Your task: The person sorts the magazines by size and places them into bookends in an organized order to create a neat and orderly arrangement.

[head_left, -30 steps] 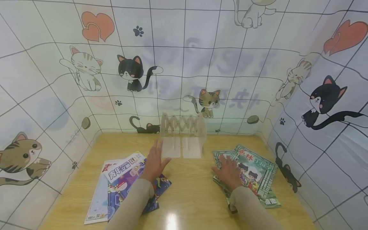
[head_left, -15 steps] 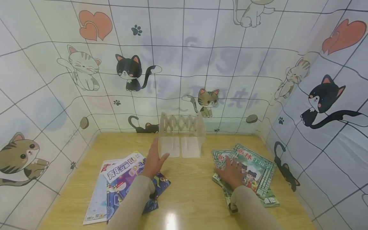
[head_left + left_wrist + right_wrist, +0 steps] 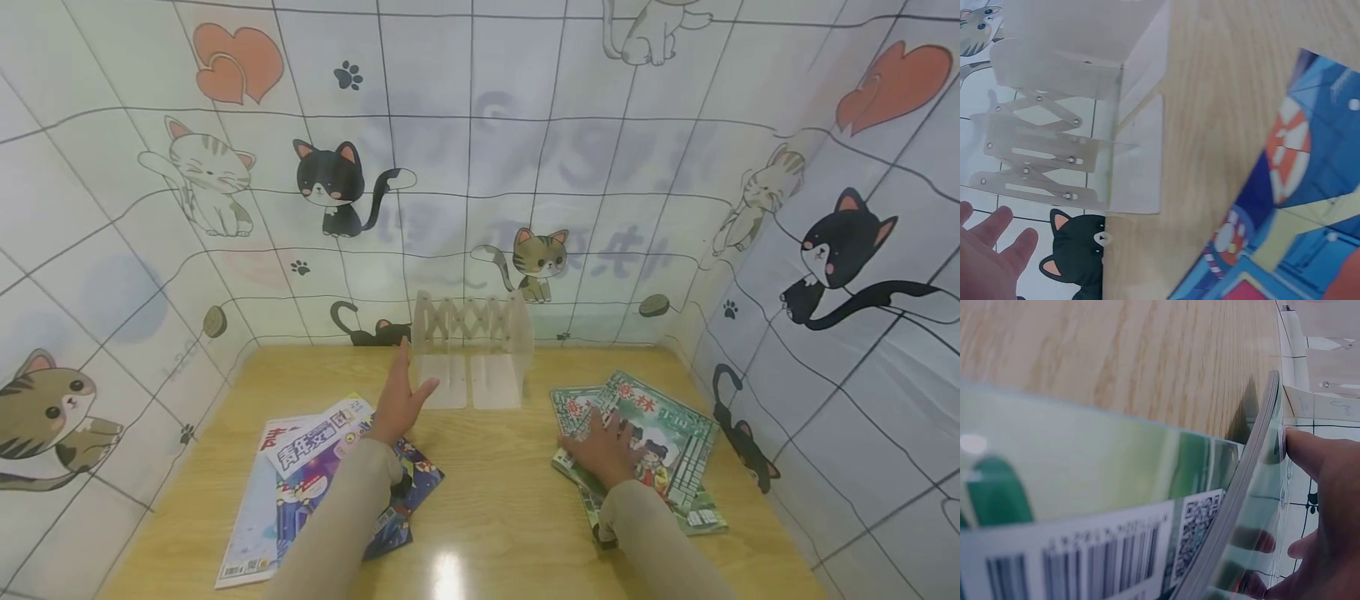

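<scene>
My left hand (image 3: 399, 400) is held over the far end of a fan of magazines, its fingers straight and its thumb apart. Under that forearm lie a purple magazine (image 3: 307, 483) and a pale one (image 3: 251, 533). Just right of the hand stands a translucent expandable bookend (image 3: 495, 383) with crisscross slats, also seen in the left wrist view. My right hand (image 3: 603, 448) rests with spread fingers on a green magazine (image 3: 675, 433) atop a loose pile. In the right wrist view, the thumb side of the hand (image 3: 1335, 506) touches the cover, and a barcoded magazine (image 3: 1104, 481) lies beneath.
The wooden table (image 3: 480, 475) shows bare wood between the two piles. A cat-patterned white cloth (image 3: 435, 125) closes off the back and both sides, close behind the bookend.
My left hand has turned more edge-on and its fingers point more steeply away. The right hand shifts slightly right across the green magazine, then stays. The head view drifts a little.
</scene>
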### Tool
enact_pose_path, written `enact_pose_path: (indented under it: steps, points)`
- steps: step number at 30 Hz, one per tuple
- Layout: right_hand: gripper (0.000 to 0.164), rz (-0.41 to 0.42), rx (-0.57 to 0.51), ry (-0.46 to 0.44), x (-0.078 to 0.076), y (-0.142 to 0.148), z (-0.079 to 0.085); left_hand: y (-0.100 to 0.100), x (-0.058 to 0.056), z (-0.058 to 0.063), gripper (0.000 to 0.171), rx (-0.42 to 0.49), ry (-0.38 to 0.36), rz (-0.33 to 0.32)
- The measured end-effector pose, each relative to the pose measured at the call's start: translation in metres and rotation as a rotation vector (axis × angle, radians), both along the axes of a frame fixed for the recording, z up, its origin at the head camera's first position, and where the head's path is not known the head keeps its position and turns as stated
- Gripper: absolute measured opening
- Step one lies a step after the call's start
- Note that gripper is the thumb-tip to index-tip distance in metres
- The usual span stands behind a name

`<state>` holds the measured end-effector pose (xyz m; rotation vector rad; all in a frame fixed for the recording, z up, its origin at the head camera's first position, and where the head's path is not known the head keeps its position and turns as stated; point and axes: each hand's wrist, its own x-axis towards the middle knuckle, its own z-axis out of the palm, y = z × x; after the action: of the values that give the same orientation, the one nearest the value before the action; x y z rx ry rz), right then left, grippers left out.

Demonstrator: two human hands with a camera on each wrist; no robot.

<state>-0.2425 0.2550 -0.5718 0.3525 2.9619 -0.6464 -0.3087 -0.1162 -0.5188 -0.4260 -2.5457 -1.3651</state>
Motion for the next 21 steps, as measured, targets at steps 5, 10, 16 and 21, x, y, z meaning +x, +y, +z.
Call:
enact_pose_path:
  steps: [5,10,16,21]
  points:
    - [0.103,0.011,-0.008,0.002,0.000,-0.002,0.003,-0.002,-0.005,0.011,0.088,-0.009,0.018,-0.012]
    - [0.102,0.011,-0.006,0.019,-0.002,-0.004,0.001,-0.001,-0.010,0.021,0.086,-0.006,0.029,-0.014]
    - [0.101,-0.004,-0.018,0.015,-0.002,-0.005,0.001,0.000,-0.014,0.027,0.082,-0.020,0.037,-0.034]
    - [0.099,-0.008,-0.025,0.002,0.000,-0.006,0.001,0.000,-0.017,0.026,0.080,-0.052,0.041,-0.044]
